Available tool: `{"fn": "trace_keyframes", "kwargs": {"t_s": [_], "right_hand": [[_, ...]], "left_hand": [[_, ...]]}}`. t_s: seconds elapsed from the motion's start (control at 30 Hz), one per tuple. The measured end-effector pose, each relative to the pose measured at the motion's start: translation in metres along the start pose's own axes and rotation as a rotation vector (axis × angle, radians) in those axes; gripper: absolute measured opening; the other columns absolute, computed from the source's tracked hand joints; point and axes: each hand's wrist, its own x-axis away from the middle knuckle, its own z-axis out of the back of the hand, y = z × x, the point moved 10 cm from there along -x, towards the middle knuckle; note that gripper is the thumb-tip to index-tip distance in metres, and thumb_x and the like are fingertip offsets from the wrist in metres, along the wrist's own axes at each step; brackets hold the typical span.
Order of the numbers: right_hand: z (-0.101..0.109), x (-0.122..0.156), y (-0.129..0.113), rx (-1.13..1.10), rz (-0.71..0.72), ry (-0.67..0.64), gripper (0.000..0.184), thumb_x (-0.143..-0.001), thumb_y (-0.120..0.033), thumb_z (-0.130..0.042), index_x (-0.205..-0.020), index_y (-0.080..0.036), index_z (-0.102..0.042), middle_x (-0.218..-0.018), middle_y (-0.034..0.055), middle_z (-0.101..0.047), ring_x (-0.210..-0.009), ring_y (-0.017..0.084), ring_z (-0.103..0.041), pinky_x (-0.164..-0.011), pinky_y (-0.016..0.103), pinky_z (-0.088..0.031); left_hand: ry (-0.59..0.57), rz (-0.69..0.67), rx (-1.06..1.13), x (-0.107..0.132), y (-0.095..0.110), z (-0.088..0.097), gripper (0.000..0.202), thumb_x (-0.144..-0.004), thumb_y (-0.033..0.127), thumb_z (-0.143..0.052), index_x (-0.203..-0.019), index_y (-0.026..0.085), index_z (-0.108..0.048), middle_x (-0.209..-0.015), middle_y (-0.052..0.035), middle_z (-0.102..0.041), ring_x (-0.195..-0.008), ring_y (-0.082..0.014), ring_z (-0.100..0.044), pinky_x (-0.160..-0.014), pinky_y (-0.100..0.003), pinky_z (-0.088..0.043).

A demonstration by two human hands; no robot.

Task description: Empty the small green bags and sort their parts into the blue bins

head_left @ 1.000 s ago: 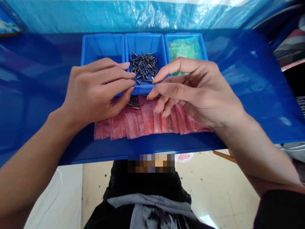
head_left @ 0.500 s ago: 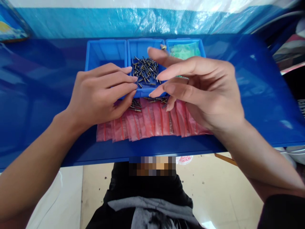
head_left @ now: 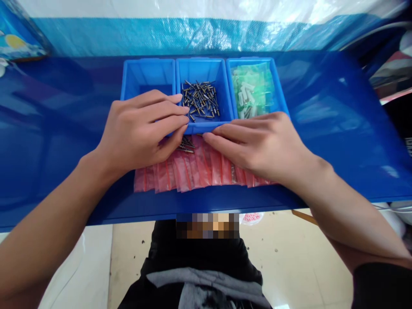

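Note:
My left hand point(head_left: 141, 126) lies palm down at the front left of the middle blue bin point(head_left: 206, 128). Its fingers are closed together against the bin's corner; what lies under them is hidden. Blind rivets point(head_left: 200, 99), dark with brass-coloured ends, are heaped inside that bin. Just in front of it, more rivets point(head_left: 187, 145) rest on a row of pink zip bags point(head_left: 185, 174), close to my left fingertips. My right hand point(head_left: 260, 141) is lowered over the bags, its fingers bent together at the bin's front wall. Whatever they grip is out of sight.
At the right stands a blue bin point(head_left: 283, 96) containing a green-tinted bag point(head_left: 257, 79) of white plugs and metal pieces. Another blue bin point(head_left: 148, 68) stands on the left, partly behind my left hand. A blue tabletop point(head_left: 325, 124) supports everything, its front edge near my lap.
My right hand has come down from above the bins, where its fingers were spread, to the rivets on the bags, and its fingers have closed. My left hand keeps its place.

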Motion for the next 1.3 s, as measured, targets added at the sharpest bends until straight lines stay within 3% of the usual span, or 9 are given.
{"fn": "trace_keyframes", "kwargs": {"t_s": [0.13,0.37,0.47,0.6,0.7,0.87,1.0,1.1,1.3], "right_hand": [[-0.019,0.003,-0.018,0.361,0.176,-0.087,0.039,-0.107,-0.007,-0.04,-0.1,-0.016,-0.078,-0.08,0.0039,-0.073,-0.065,0.014,-0.061,-0.052,0.034,-0.027],[-0.005,0.007,-0.023,0.23,0.223,0.122,0.025,-0.109,-0.014,-0.051,-0.111,-0.019,-0.075,-0.097,0.0038,-0.077,-0.078,0.013,-0.068,-0.058,0.028,-0.043],[0.014,0.009,-0.016,-0.031,0.146,0.296,0.028,-0.105,-0.011,-0.055,-0.124,-0.023,-0.071,-0.102,0.0035,-0.076,-0.088,0.015,-0.072,-0.068,0.029,-0.056],[0.006,0.004,0.015,-0.839,-0.122,0.268,0.036,-0.099,-0.009,-0.064,-0.132,-0.023,-0.061,-0.101,0.0,-0.071,-0.092,0.015,-0.077,-0.08,0.031,-0.067],[-0.007,0.003,0.026,-1.268,-0.281,0.216,0.038,-0.096,-0.011,-0.072,-0.129,-0.024,-0.055,-0.096,-0.0029,-0.07,-0.09,0.017,-0.081,-0.077,0.03,-0.07],[-0.009,0.001,0.035,-1.392,-0.324,0.209,0.028,-0.091,-0.016,-0.084,-0.112,-0.021,-0.066,-0.088,-0.0024,-0.075,-0.074,0.015,-0.08,-0.058,0.023,-0.065],[-0.01,0.002,0.04,-1.315,-0.356,0.186,0.001,-0.095,-0.019,-0.081,-0.095,-0.019,-0.081,-0.091,0.0026,-0.081,-0.082,0.013,-0.08,-0.069,0.02,-0.066],[-0.012,0.002,0.041,-1.306,-0.381,0.16,0.008,-0.095,-0.019,-0.08,-0.101,-0.023,-0.085,-0.094,0.0008,-0.084,-0.083,0.015,-0.081,-0.077,0.025,-0.07],[-0.011,0.002,0.04,-1.335,-0.371,0.147,0.007,-0.095,-0.021,-0.083,-0.102,-0.022,-0.085,-0.086,0.001,-0.083,-0.069,0.016,-0.079,-0.062,0.026,-0.069]], "left_hand": [[0.01,-0.005,-0.017,-0.001,0.003,0.0,0.018,-0.104,0.022,-0.065,-0.121,0.027,-0.067,-0.125,0.0001,-0.08,-0.125,-0.0255,-0.077,-0.096,-0.043,-0.072],[0.085,0.01,0.013,-0.008,0.0,0.008,0.007,-0.101,0.021,-0.068,-0.107,0.023,-0.071,-0.111,0.0003,-0.082,-0.111,-0.0236,-0.081,-0.085,-0.039,-0.072],[0.015,-0.007,-0.095,-0.02,0.001,0.003,0.015,-0.105,0.028,-0.06,-0.095,0.023,-0.069,-0.098,0.0007,-0.08,-0.094,-0.0211,-0.079,-0.07,-0.038,-0.065],[-0.11,-0.027,-0.222,-0.033,0.002,-0.012,0.031,-0.108,0.031,-0.05,-0.083,0.022,-0.066,-0.081,-0.0015,-0.072,-0.085,-0.0217,-0.072,-0.058,-0.035,-0.054],[-0.098,0.004,-0.191,-0.031,0.0,-0.013,0.026,-0.108,0.03,-0.053,-0.093,0.019,-0.071,-0.099,-0.0052,-0.078,-0.106,-0.0287,-0.077,-0.07,-0.039,-0.065],[-0.097,0.102,-0.057,-0.013,-0.009,-0.01,0.027,-0.112,0.034,-0.053,-0.119,0.015,-0.072,-0.142,-0.0134,-0.072,-0.144,-0.0325,-0.065,-0.116,-0.048,-0.064],[-0.168,0.118,0.033,-0.004,-0.012,-0.013,0.028,-0.114,0.037,-0.052,-0.129,0.02,-0.069,-0.152,-0.0104,-0.067,-0.147,-0.0288,-0.063,-0.118,-0.047,-0.064],[-0.177,0.128,0.106,-0.002,-0.013,-0.013,0.025,-0.113,0.036,-0.055,-0.126,0.023,-0.07,-0.156,-0.007,-0.064,-0.15,-0.0288,-0.06,-0.121,-0.047,-0.062],[-0.141,0.033,0.04,-0.003,-0.007,-0.01,0.021,-0.113,0.033,-0.057,-0.124,0.021,-0.071,-0.151,-0.0079,-0.068,-0.147,-0.0277,-0.062,-0.118,-0.043,-0.063]]}}
